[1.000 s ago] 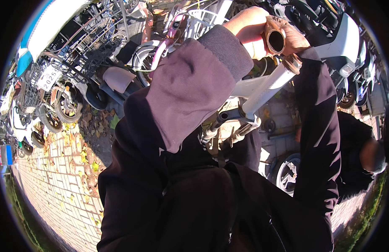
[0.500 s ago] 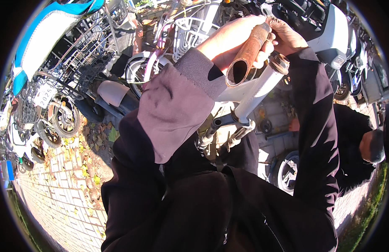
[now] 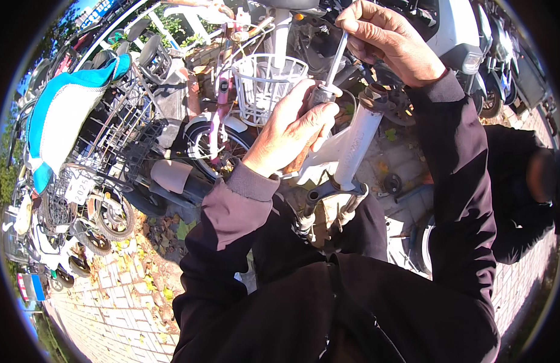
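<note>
My left hand [image 3: 295,127] is closed around a rusty metal tube [image 3: 298,162]; its lower end shows below my palm and the rest is mostly hidden by my fingers. From the tube's top, a thin metal rod [image 3: 337,59] sticks up at a slant. The upper end of that rod is pinched between the thumb and fingers of my right hand [image 3: 392,42]. Just right of my left hand, a silver bicycle fork [image 3: 356,142] stands upright between my legs. A rusty, nut-like collar [image 3: 375,95] sits at the top of its tube.
A white bicycle basket [image 3: 256,91] and a pink bicycle frame [image 3: 218,121] stand beyond my left hand. Several parked bikes with wire baskets [image 3: 119,130] fill the left. At right, a dark-clothed person [image 3: 513,193] is close to my right arm. Dry leaves [image 3: 162,236] lie on the paving.
My hands have drawn apart, the right one upward with the rod's end. The tube has swung from pointing its hollow end at me to standing more upright in my left hand, further left.
</note>
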`<action>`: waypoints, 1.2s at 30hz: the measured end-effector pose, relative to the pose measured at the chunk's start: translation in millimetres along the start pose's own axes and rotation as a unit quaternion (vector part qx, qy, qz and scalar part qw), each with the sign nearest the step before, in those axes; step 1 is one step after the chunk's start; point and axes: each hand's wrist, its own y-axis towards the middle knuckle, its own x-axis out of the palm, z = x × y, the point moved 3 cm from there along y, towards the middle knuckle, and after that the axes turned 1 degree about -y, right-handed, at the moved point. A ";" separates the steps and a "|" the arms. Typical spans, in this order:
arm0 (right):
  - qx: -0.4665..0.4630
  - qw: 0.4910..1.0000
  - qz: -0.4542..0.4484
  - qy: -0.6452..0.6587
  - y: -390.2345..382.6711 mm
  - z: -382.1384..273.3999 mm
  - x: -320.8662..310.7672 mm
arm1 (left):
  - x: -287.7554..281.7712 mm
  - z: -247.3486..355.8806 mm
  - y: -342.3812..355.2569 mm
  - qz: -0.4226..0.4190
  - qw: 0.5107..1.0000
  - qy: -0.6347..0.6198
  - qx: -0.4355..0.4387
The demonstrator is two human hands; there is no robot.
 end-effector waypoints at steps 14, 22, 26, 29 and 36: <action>-0.045 0.985 -0.073 -0.153 -47.9 -39.7 50.2 | 11.1 2.8 -6.5 0.040 0.998 0.042 0.033; 0.015 0.997 0.047 -0.065 -53.2 -63.2 19.8 | 19.0 11.7 9.3 0.000 0.995 0.066 -0.080; 0.038 0.990 0.062 -0.122 -77.9 -63.5 22.8 | 29.2 18.8 -2.0 -0.008 0.990 0.107 -0.093; 0.099 0.983 0.108 -0.110 -109.8 -68.1 38.9 | 46.9 25.9 -18.3 -0.062 0.970 0.235 0.024; 0.327 0.924 0.197 -0.020 -157.8 -100.6 95.4 | 79.6 68.2 -71.6 -0.111 0.965 0.108 -0.214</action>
